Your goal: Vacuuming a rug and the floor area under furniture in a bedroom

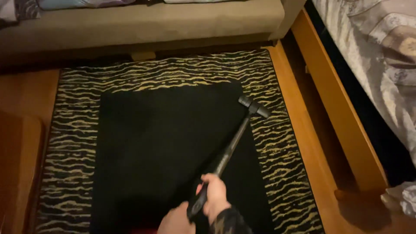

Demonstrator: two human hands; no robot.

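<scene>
Black long-handled tool (236, 138) over rug (73, 130), right hand (215, 197) gripping shaft, left hand (177, 222) clasping its end, partly cut off.

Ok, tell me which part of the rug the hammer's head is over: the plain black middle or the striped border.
The hammer head sits over the rug's gold-and-black striped border, on the bed side; the plain black middle lies under the handle.

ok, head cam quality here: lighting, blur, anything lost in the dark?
Head view: dim, warm light with a soft overall look. The rug has a black centre that swallows detail, and the dark hammer handle nearly merges with it; only the head against the striped border reads clearly. The right hand and left hand at the bottom edge are slightly smeared. No glare.
</scene>
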